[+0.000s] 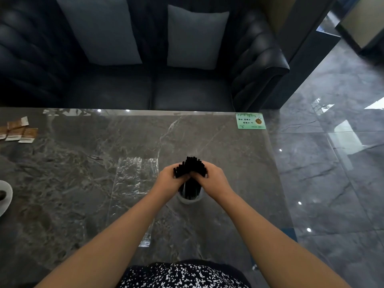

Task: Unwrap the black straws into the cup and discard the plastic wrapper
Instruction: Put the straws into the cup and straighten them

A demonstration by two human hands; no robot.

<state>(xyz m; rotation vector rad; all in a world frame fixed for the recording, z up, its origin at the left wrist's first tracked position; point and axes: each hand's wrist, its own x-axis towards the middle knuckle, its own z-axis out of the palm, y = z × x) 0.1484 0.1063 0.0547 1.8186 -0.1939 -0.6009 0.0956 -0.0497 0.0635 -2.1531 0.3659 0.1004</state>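
A bundle of black straws (192, 166) stands upright in a white cup (189, 199) on the dark marble table (83, 173). My left hand (169, 179) grips the bundle from the left and my right hand (209, 177) grips it from the right, both just above the cup's rim. The straw tops fan out above my fingers. The clear plastic wrapper (133, 183) lies flat and crinkled on the table to the left of the cup, apart from both hands.
Several brown sachets (18, 130) lie at the far left edge. A white dish (5, 196) pokes in at the left. A green card (250, 120) sits at the far right corner. A dark sofa (145, 59) stands behind the table, glossy floor to the right.
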